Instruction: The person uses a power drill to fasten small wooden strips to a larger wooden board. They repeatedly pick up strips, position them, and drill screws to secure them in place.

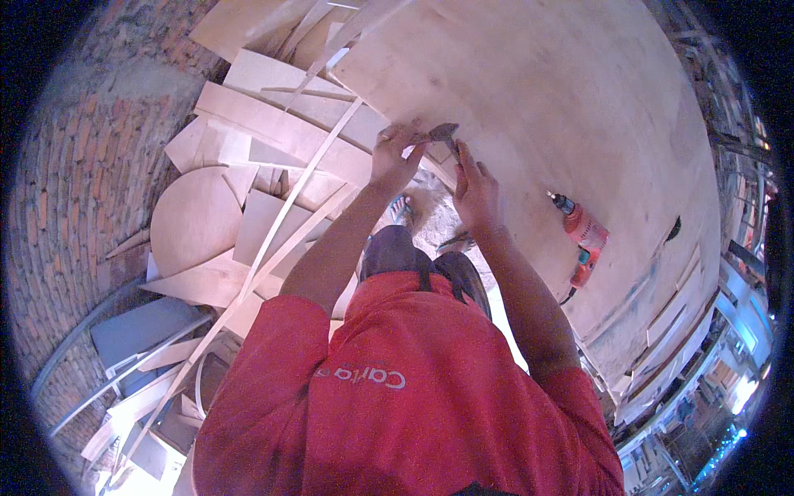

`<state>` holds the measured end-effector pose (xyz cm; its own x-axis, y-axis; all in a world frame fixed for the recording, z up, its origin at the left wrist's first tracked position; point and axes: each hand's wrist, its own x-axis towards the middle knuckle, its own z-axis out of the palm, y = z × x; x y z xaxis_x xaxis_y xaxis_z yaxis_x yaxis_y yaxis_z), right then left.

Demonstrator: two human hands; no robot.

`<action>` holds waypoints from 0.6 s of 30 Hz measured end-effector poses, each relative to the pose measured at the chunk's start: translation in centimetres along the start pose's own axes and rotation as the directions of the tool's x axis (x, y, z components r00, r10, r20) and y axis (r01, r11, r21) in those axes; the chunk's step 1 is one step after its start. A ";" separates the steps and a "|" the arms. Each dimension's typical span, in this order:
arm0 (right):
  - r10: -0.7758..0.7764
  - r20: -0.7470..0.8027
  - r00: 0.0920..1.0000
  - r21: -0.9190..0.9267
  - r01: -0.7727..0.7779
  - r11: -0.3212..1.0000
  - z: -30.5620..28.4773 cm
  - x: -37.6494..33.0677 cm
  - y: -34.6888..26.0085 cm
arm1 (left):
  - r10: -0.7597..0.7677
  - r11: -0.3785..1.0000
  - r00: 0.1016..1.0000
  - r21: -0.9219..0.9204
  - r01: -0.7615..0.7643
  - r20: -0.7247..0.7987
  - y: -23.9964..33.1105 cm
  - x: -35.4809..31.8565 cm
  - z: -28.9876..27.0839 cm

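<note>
A hammer (444,131) with a dark head is over the near left edge of a large plywood sheet (546,91). My right hand (477,192) is closed round its handle, with the forearm beside the sheet's edge. Close against the hammer head, my left hand (397,157) has its thumb and fingers pinched together. Whatever those fingers hold is too small to make out. To the right of my right hand, a red-orange power drill (587,240) lies on the sheet, its bit pointing up and left.
Plywood offcuts (281,124) and a rounded board (196,217) are piled on the left, crossed by a long thin strip (285,223). Beyond them rises a brick wall (91,182). Below my hands, a sandaled foot (400,208) shows on the floor.
</note>
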<state>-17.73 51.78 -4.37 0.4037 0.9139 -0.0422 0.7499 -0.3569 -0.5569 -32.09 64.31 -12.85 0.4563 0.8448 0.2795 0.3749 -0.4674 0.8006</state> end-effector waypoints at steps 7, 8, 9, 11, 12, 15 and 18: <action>-0.088 -0.303 0.949 0.052 0.108 0.993 -1.9 -3.2 7.4 | 0.248 0.966 0.969 0.075 -0.247 -0.014 0.3 0.2 -0.1; -0.003 -0.266 0.964 0.094 0.029 0.995 -3.1 -4.9 9.0 | 0.294 0.952 0.956 0.097 -0.291 -0.014 0.4 0.4 0.1; 0.115 -0.234 0.965 0.175 -0.075 0.982 -4.1 -6.4 9.4 | 0.339 0.935 0.941 0.120 -0.335 -0.014 0.6 0.5 0.2; 0.372 -0.157 0.915 0.362 -0.298 0.883 -6.8 -9.3 9.5 | 0.299 0.940 0.954 0.169 -0.295 0.006 1.1 0.2 0.4; 0.477 -0.129 0.869 0.459 -0.374 0.806 -8.3 -10.3 9.2 | 0.278 0.940 0.960 0.200 -0.275 0.010 1.2 0.1 0.3; 0.722 -0.080 0.687 0.700 -0.477 0.531 -12.9 -13.2 9.3 | 0.344 0.882 0.938 0.326 -0.339 0.046 0.1 0.0 0.1; 0.794 -0.165 0.585 0.791 -0.403 0.461 -16.0 -16.2 15.8 | 0.299 0.931 0.954 0.225 -0.287 -0.018 2.1 -0.4 -0.8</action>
<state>-4.04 28.20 0.79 0.9181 0.2190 -0.3303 -0.2316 -0.3798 -0.8956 -32.19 63.23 -10.87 0.5329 0.6710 0.5155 0.3995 -0.7366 0.5458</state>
